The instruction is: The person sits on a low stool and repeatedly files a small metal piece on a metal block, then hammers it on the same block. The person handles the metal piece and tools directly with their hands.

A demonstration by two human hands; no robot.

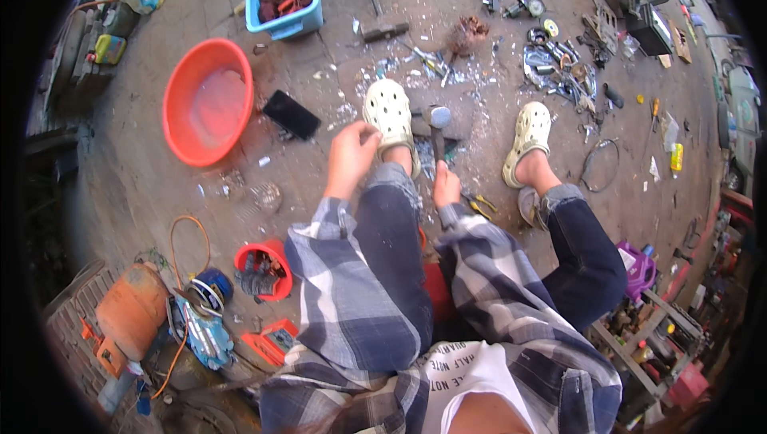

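Observation:
My right hand (447, 187) is closed around the handle of a hammer (437, 117), its round metal head pointing away from me between my feet. A dark metal block (452, 149) lies on the ground under and beside the hammer, partly hidden. My left hand (351, 158) is raised next to my left shoe, a cream clog (389, 110). Its fingers curl toward the thumb, and whatever they hold, if anything, is too small to make out. Yellow-handled pliers (480, 205) rest on the ground just right of my right hand.
An orange basin (169, 106), a black phone (292, 115) and a blue bin (319, 14) of reddish scrap stand ahead to the left. A larger hammer (385, 32) lies beyond my feet. Metal parts (561, 70) are heaped ahead right. A red bucket (286, 284) sits near my left knee.

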